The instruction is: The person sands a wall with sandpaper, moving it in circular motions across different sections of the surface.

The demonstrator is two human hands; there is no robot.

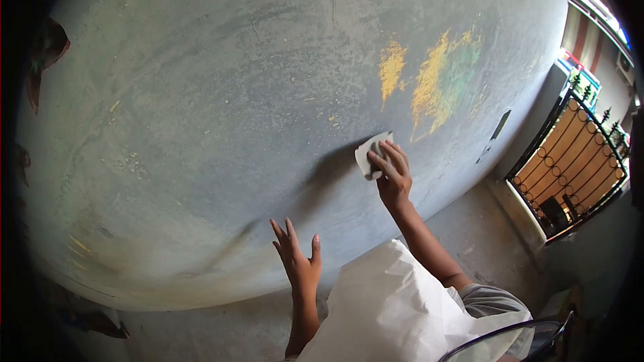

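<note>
A grey painted wall (255, 114) fills most of the head view, with a worn, blotchy surface. My right hand (394, 167) is closed on a bent, whitish piece of sandpaper (365, 155), held against the wall with the fingers on top of it. Just above and right of it are a yellow patch (391, 70) and a larger yellow and green patch (433, 87) of paint. My left hand (298, 258) is raised near the lower wall, fingers spread and holding nothing. Its shadow falls on the wall to the left.
White cloth (386, 302) covers my torso. A concrete floor (469, 228) runs along the wall's foot. At the right stands a black metal gate (570, 161) with orange-brown panels. A dark slot (500, 125) marks the wall's right part. Dark reddish objects (54, 47) show at the left edge.
</note>
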